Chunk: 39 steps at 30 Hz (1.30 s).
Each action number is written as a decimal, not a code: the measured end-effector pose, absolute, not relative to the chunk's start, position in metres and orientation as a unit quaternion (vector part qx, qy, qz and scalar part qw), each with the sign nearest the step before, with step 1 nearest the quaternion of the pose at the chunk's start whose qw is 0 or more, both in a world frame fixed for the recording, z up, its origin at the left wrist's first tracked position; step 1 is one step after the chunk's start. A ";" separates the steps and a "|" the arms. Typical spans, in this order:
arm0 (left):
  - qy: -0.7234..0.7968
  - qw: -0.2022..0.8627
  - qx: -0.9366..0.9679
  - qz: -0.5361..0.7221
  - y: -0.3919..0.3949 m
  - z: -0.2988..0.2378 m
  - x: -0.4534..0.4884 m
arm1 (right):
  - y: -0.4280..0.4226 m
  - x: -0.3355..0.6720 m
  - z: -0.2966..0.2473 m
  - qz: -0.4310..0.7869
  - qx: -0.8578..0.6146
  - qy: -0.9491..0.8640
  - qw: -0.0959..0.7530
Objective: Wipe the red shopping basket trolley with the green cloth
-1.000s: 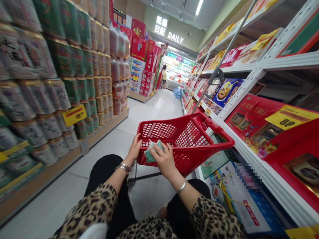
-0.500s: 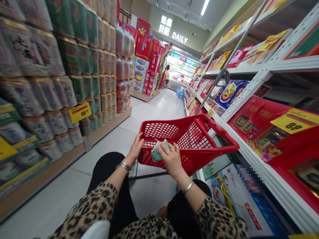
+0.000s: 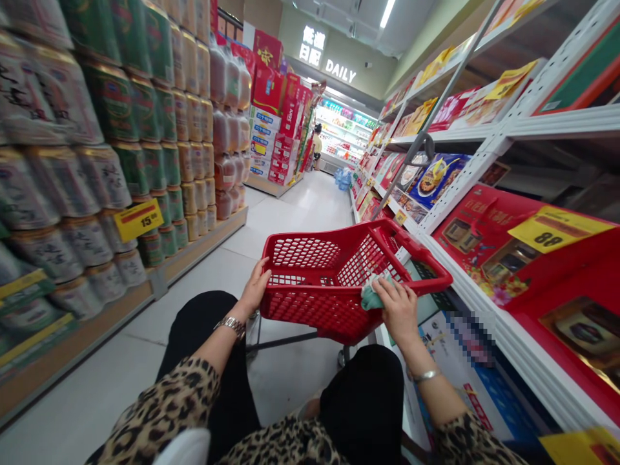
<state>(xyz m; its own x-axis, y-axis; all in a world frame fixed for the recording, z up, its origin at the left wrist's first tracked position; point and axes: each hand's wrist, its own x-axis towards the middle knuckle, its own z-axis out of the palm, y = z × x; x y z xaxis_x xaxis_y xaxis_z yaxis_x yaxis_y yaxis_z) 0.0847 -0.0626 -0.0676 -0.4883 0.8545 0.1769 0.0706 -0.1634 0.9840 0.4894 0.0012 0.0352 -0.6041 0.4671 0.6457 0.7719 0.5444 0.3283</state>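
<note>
A red mesh shopping basket [image 3: 334,271] on a wheeled frame stands in the aisle in front of my knees. My left hand [image 3: 255,288] grips its near left corner, fingers curled over the rim. My right hand [image 3: 398,309] presses a crumpled teal cloth [image 3: 372,298] against the basket's near right rim, fingers closed over the cloth. Both arms wear leopard-print sleeves, with a watch on the left wrist and a bangle on the right.
Stacked cans with a yellow price tag [image 3: 137,219] fill the left shelving. Red gift boxes with a yellow 88 tag [image 3: 552,231] line the white shelves on the right. A grey handle pole [image 3: 426,110] rises from the basket. A person [image 3: 318,146] stands far down the aisle.
My right hand slid the teal cloth from the basket's near rim middle along to its right corner. My left hand kept its grip on the left corner.
</note>
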 end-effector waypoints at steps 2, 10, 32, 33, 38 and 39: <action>0.570 0.305 0.401 0.649 -0.062 -0.067 0.085 | 0.011 0.514 0.042 -0.317 -0.379 -0.839 0.227; 0.574 0.305 0.405 0.643 -0.057 -0.067 0.080 | 0.036 0.573 0.085 -0.289 -0.466 -0.816 0.185; 0.600 0.321 0.339 0.649 -0.059 -0.053 0.081 | 0.083 0.598 0.149 -0.120 -0.581 -0.789 0.160; 0.600 0.319 0.339 0.651 -0.060 -0.053 0.082 | 0.082 0.596 0.148 -0.117 -0.580 -0.791 0.158; 0.595 0.313 0.349 0.653 -0.061 -0.058 0.081 | 0.069 0.578 0.141 -0.113 -0.586 -0.789 0.146; 0.595 0.313 0.349 0.653 -0.060 -0.060 0.081 | 0.065 0.573 0.138 -0.112 -0.584 -0.791 0.145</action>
